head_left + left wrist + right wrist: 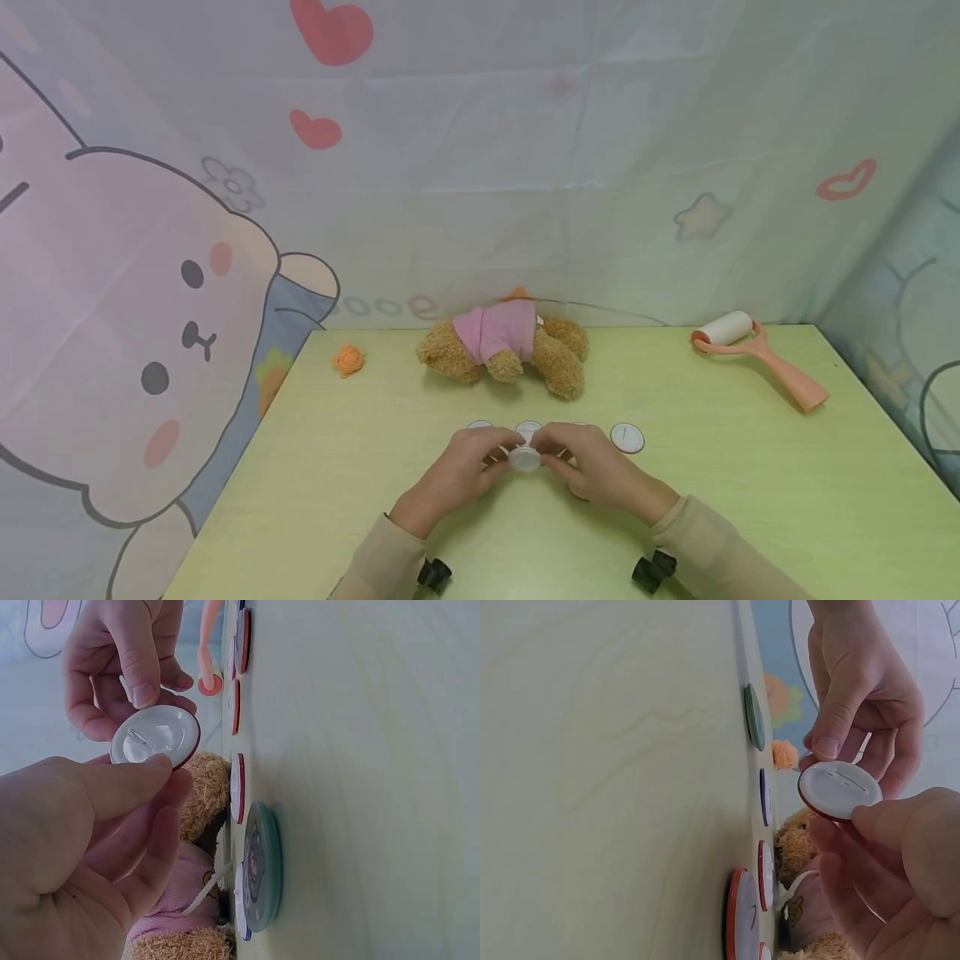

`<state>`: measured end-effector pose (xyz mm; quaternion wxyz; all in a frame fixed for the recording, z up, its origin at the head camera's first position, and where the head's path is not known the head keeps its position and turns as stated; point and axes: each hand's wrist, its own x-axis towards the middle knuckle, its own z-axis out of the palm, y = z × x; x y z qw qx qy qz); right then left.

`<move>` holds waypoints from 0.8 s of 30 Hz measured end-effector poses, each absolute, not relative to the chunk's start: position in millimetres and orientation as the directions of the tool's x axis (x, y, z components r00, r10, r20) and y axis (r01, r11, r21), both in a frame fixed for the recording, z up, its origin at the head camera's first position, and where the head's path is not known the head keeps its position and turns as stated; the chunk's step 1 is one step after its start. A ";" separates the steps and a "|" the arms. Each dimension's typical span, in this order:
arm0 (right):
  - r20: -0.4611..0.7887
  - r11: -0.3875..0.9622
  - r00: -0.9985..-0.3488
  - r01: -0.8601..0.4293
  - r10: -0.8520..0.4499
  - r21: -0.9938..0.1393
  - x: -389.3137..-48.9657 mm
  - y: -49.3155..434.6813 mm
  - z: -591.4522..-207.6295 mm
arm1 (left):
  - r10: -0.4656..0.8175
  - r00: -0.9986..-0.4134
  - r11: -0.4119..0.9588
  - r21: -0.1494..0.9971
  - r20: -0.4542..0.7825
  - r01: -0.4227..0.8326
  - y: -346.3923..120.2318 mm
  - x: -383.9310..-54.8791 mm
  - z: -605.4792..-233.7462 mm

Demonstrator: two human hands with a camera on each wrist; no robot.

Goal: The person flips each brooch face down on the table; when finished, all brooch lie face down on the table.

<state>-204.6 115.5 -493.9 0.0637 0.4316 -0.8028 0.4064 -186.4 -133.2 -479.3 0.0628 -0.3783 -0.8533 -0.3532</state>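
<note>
Between the two hands, above the table, is a round pin badge point(524, 459), its white back and safety pin facing up and its rim red. The left hand point(467, 463) pinches it from one side, with the thumb on the white back in the left wrist view. From the other side the right hand point(592, 463) pinches the badge's edge, its thumb point(866, 816) on the back. Behind the hands a row of badges lies on the table, one a white-backed badge point(627, 437). Nearer lie a green-rimmed badge point(262, 866) and an orange-rimmed badge point(742, 915).
A teddy bear point(502, 337) in a pink top lies on its side at the table's back. At the back left is a small orange knitted piece point(348, 360). A lint roller point(780, 371) with a pink handle lies back right. A printed curtain point(480, 167) hangs behind.
</note>
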 end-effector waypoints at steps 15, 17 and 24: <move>0.490 0.300 -0.617 -0.759 -0.616 -0.578 -203.6 115.2 -493.4 | 0.557 -0.717 0.436 0.588 0.418 0.681 -131.2 -187.0 -481.2; 0.492 0.305 -0.617 -0.760 -0.614 -0.573 -203.6 115.2 -493.7 | 0.560 -0.718 0.432 0.593 0.414 0.679 -131.1 -186.5 -480.9; 0.490 0.319 -0.634 -0.749 -0.598 -0.581 -203.0 115.0 -494.1 | 0.566 -0.718 0.440 0.588 0.404 0.678 -131.3 -185.8 -480.5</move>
